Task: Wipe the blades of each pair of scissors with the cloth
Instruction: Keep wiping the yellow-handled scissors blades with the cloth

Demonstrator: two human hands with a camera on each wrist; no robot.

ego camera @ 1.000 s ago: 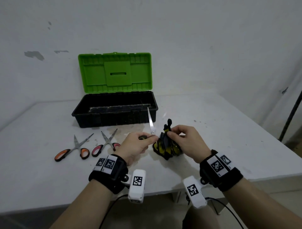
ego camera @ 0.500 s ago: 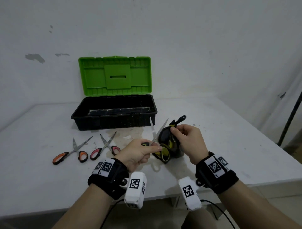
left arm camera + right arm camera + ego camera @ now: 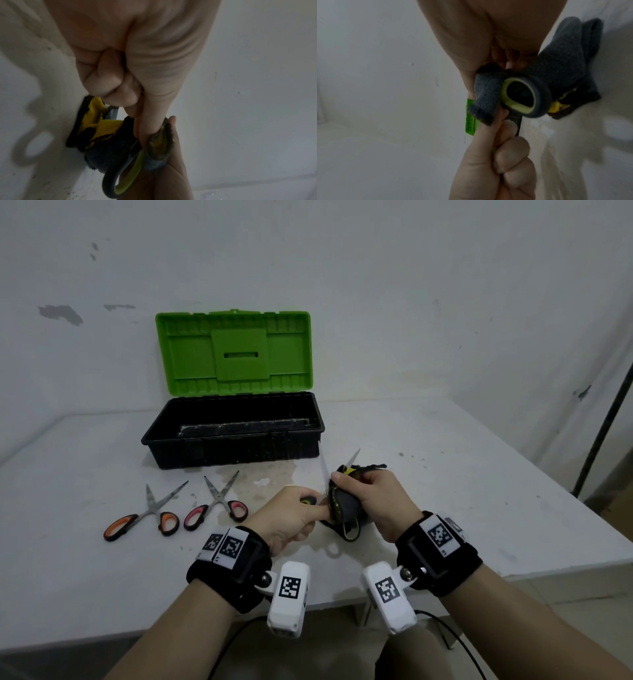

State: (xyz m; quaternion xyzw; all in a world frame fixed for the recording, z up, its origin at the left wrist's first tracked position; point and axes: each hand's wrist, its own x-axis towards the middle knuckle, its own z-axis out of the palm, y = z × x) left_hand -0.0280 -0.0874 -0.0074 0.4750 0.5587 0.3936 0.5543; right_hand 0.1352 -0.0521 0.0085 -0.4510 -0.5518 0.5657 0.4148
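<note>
Your toolbox (image 3: 233,436) stands open at the back of the table (image 3: 479,474), its green lid (image 3: 236,350) upright against the wall; the black tray shows only a long dark inner ledge, and whatever else lies in it cannot be made out. No readable writing shows anywhere, only black-and-white square markers on your wristbands and wrist cameras.

Just in front of the toolbox's right end, your left hand (image 3: 291,518) is curled round one handle of the green-handled scissors (image 3: 323,474), thumb laid along the top. The scissors stand open, two pale blades pointing up and away in a narrow V toward the toolbox. One handle ring, grey outside with a lime-green lining, shows in the right wrist view (image 3: 524,94).

Your right hand (image 3: 376,494) pinches the cloth (image 3: 342,505) around the right-hand blade, near the pivot. The cloth is dark grey, with yellow patches and black edging, bunched up and partly trailing onto the table.

In front of the toolbox's left half lie the orange-handled scissors (image 3: 144,517) and, just beside them, the pink-handled scissors (image 3: 217,501), both flat on the table, blades parted and pointing toward the toolbox.
</note>
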